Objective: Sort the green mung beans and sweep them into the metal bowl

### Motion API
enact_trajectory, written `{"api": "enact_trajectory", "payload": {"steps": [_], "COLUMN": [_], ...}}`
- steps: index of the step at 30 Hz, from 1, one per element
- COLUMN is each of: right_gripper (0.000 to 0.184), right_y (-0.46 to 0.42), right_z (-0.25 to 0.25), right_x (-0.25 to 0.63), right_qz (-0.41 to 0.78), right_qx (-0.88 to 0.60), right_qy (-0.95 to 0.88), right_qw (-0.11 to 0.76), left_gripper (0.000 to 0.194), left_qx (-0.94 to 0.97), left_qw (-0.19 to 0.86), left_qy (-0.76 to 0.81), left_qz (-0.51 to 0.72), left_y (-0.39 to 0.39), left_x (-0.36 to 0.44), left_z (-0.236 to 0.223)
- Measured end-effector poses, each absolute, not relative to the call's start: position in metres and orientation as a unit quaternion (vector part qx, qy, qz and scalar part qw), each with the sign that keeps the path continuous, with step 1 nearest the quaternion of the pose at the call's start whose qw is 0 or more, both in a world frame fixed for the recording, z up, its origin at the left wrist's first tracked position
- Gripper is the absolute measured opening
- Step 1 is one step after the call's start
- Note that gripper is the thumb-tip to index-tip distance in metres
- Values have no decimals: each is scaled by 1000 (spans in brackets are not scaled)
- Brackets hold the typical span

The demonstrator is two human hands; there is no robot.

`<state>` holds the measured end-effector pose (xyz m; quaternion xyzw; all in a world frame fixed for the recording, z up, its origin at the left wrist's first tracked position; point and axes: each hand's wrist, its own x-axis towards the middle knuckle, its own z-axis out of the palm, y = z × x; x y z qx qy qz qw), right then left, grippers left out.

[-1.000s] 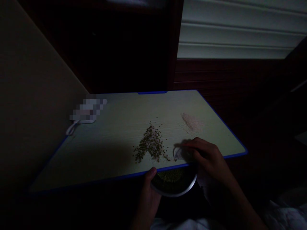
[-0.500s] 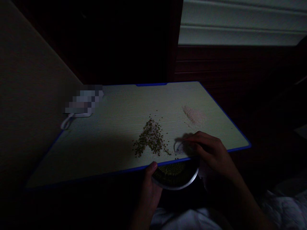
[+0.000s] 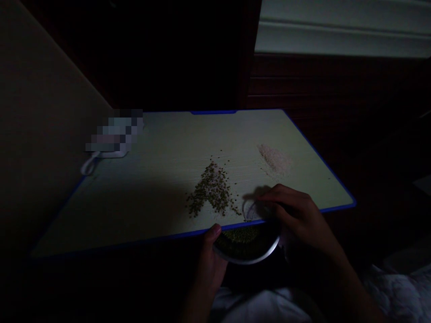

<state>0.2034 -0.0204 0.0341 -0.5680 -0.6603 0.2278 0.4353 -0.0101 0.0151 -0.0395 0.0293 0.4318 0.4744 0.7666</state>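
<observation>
Right hand [image 3: 296,211] curled over small clear piece [image 3: 249,210], grip unclear; left hand [image 3: 209,262] grips steel bowl [image 3: 247,258] of green beans [image 3: 240,234] at surface [image 3: 134,202] edge; tilting risks spilling.

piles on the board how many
2. A pile of small green beans lies near the middle of the blue-edged board, and a pale pink heap lies toward its far right. More beans sit in the metal bowl below the edge, off the board.
</observation>
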Motion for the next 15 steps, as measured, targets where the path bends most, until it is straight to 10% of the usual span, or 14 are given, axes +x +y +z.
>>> {"api": "enact_trajectory", "payload": {"steps": [15], "right_gripper": [38], "right_y": [-17], "right_z": [38], "right_x": [196], "right_qz": [219], "right_qx": [-571], "right_qy": [-672], "right_qw": [418], "left_gripper": [70], "left_qx": [30], "left_qw": [767], "left_qy": [437], "left_qz": [468], "left_y": [14], "left_x": [-10], "left_z": [-42]}}
